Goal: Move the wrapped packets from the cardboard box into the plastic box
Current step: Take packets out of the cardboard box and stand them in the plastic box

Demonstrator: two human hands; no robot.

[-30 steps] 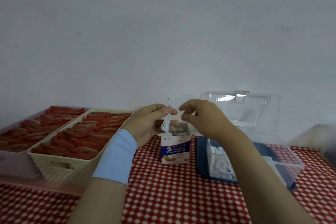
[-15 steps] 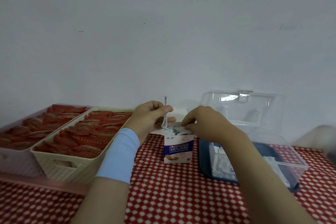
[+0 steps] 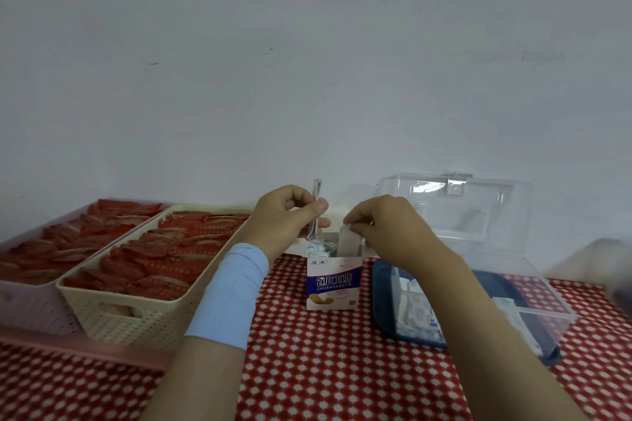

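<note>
Checked cloth (image 3: 342,369), blue-white cardboard box (image 3: 333,284) — right hand (image 3: 393,232) pinches pale packet (image 3: 349,244)

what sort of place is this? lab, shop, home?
Likely a home or small workshop table, not a lab: red checked tablecloth, cream basket of red packets, plain white wall.
</note>
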